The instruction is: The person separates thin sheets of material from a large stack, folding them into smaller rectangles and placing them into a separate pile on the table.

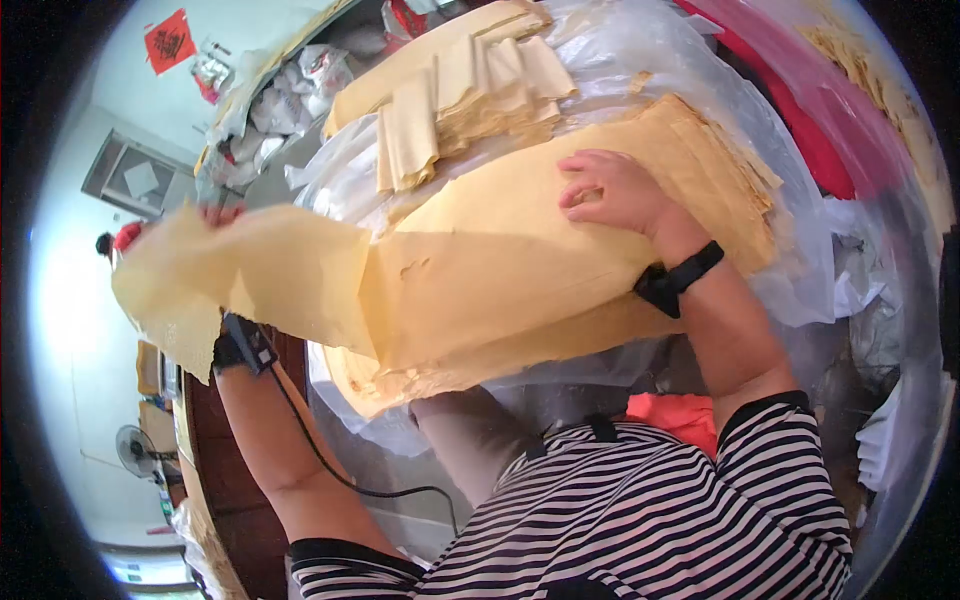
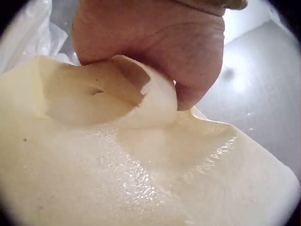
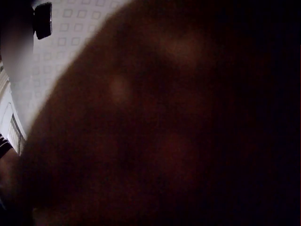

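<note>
A large thin yellowish sheet, which looks like tofu skin, is lifted at the left in the head view. My left hand grips its edge, which curls up below the palm in the left wrist view. In the head view the sheet hides most of that hand, and only some fingers show above it. The sheet's lifted part folds up from a broad stack of similar sheets that lies before me. My right hand rests on the top of this stack, fingers loosely bent. The right wrist view is mostly dark and blurred.
Folded strips of the same sheet material lie beyond the stack. Clear plastic sheeting spreads beneath and around them. Plastic bags sit at the far left, and red material lies under plastic at the right.
</note>
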The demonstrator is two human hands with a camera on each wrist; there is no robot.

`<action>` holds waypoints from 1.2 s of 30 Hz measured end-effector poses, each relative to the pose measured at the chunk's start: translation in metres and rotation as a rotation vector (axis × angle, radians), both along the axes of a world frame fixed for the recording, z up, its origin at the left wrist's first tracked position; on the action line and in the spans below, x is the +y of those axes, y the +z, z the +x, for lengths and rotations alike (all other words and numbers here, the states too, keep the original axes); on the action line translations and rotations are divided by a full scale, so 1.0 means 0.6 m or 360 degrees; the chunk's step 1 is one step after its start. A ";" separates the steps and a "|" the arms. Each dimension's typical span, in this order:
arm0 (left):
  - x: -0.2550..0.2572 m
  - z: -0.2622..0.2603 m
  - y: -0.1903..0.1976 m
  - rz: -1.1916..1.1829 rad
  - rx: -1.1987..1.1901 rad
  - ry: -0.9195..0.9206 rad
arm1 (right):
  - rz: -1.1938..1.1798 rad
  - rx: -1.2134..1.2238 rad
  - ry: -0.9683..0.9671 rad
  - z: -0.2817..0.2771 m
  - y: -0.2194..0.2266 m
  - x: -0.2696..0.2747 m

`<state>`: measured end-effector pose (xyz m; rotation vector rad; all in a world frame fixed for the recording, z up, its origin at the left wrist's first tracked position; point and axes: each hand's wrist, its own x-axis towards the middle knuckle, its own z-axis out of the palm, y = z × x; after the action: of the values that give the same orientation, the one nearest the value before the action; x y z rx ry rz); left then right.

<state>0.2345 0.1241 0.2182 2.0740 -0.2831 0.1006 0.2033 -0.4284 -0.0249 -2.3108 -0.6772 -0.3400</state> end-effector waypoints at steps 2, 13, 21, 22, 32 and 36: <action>-0.163 -0.019 0.014 0.0253 -0.0241 -0.0113 | 0.0062 -0.0009 -0.0003 0.004 -0.016 0.000; -0.405 -0.165 -0.166 0.0633 -0.0867 -0.0375 | 0.2393 0.1160 -0.0281 -0.214 0.003 -0.045; -0.375 -0.270 -0.319 0.1146 -0.0582 -0.0305 | -0.0495 -0.0073 -0.0586 -0.265 0.088 0.057; -0.376 -0.262 -0.318 0.1119 -0.0549 -0.0296 | -0.0631 0.0014 -0.0489 -0.267 0.091 0.062; -0.451 -0.128 -0.295 0.1351 -0.0304 -0.0306 | -0.0235 -0.0079 -0.0598 -0.235 0.019 -0.003; -0.479 -0.081 -0.341 0.1134 -0.0745 -0.0457 | 0.1512 0.0384 -0.1147 -0.229 0.025 -0.035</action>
<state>0.1857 -0.1636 0.0136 2.6626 -1.0196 0.3527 0.0660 -0.4495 -0.0099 -1.5328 0.4179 -0.5431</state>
